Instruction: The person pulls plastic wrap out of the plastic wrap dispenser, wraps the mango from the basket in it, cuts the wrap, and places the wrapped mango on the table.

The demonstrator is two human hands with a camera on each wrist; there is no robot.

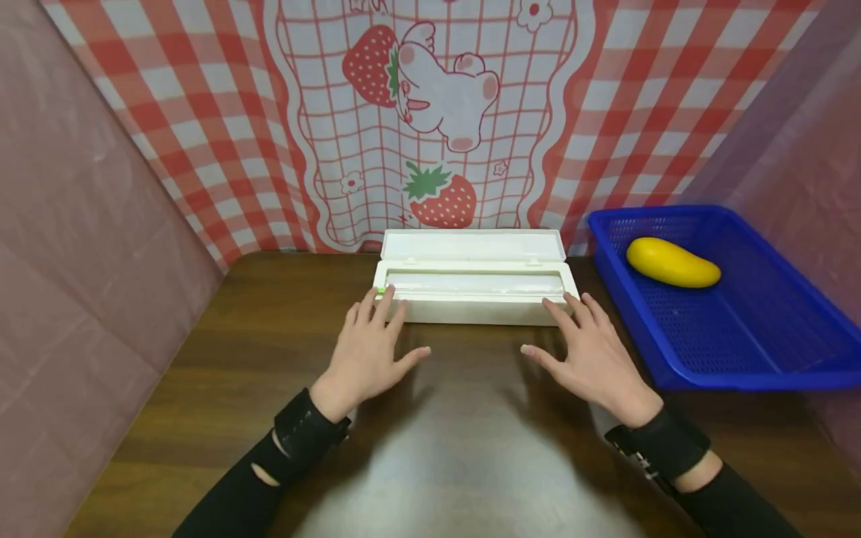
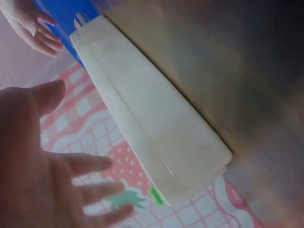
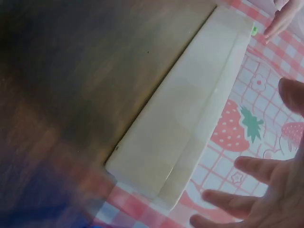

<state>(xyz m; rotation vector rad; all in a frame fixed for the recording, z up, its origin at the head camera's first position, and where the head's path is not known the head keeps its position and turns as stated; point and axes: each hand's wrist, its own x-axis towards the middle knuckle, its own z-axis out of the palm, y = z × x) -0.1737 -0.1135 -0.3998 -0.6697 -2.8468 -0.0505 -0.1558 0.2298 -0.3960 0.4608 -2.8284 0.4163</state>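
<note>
Head view: a long white box [image 1: 474, 288] lies crosswise at the centre of the frame, on the far part of a dark wooden table [image 1: 430, 448]. Its lid [image 1: 473, 245] is folded back toward the checked backdrop [image 1: 222, 134], exposing a narrow tray inside. A small green tab [image 1: 381, 290] sits at the box's left end.

The left hand [image 1: 368, 351] is at centre left, fingers straight and spread, grip open and holding nothing. Its fingertips reach the front left corner of the box, beside the green tab; actual contact cannot be confirmed. The right hand [image 1: 592, 355] is at centre right, likewise flat and spread, grip open and empty, with its fingertips at the front right corner of the box. Both forearms wear black sleeves with wrist straps.

A blue mesh basket [image 1: 753, 351] occupies the right of the frame, just beside the box's right end. A yellow mango [image 1: 673, 262] lies in its far left part.

Left wrist view: the open palm fills the lower left and the box runs diagonally from upper left to lower right. Right wrist view: the spread fingers show at lower right, apart from the box's near end. Both wrist views are blurred.

The backdrop carries strawberry prints and a cartoon animal at upper centre.
</note>
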